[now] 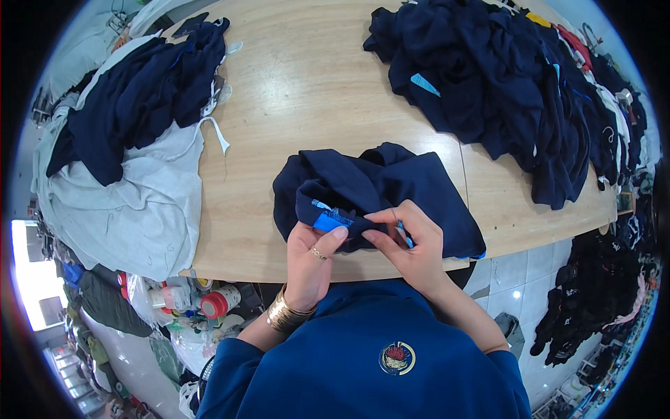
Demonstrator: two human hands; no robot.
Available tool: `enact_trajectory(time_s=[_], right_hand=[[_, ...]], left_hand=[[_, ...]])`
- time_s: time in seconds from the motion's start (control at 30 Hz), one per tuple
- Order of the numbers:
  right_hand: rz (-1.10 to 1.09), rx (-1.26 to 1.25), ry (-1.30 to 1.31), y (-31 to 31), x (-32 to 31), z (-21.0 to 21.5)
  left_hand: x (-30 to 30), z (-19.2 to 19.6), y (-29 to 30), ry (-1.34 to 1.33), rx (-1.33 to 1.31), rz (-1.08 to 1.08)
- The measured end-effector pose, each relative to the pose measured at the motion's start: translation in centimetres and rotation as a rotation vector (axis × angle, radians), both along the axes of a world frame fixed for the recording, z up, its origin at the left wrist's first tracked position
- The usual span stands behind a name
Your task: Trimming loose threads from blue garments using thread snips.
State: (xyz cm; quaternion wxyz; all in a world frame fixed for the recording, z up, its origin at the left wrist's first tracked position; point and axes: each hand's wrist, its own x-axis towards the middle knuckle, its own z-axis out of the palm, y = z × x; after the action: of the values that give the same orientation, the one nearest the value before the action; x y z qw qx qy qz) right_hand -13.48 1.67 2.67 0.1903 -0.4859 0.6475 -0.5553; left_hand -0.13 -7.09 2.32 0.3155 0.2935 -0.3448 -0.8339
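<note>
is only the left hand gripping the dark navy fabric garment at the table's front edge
No, both the left hand and right hand pinch the dark navy fabric garment.

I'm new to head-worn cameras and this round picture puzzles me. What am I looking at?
There is no robot here, just a person's bare hands. The one picture comes from a wide fisheye camera on the person's head, looking down, so straight edges bend near the rim. On the wooden table lie a navy pile at right and, at left, navy cloth over grey cloth. In front of the person is a navy garment. The left hand holds it, thumb by a blue patch; the right hand pinches it alongside.
</note>
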Motion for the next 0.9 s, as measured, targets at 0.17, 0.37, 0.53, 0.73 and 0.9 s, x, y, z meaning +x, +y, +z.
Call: enact_trajectory(time_s=[0.17,0.37,0.53,0.73,0.9], right_hand=[[0.005,0.048,0.083,-0.1,0.0,0.6],[-0.028,0.118,0.298,1.2,-0.8,1.6],[-0.079,0.108,0.424,1.8,-0.7,1.2],[-0.104,0.131,0.497,1.9,-0.4,0.9],[-0.136,0.093,0.573,1.9,-0.5,0.4]], left_hand=[[-0.6,0.1,0.0,-0.056,0.014,0.046],[-0.1,-0.1,-0.1,-0.059,-0.096,0.019],[-0.1,-0.3,0.0,-0.065,-0.224,0.038],[0.1,-0.5,0.0,-0.075,-0.272,0.015],[0.0,-0.4,0.2,-0.073,-0.265,0.007]])
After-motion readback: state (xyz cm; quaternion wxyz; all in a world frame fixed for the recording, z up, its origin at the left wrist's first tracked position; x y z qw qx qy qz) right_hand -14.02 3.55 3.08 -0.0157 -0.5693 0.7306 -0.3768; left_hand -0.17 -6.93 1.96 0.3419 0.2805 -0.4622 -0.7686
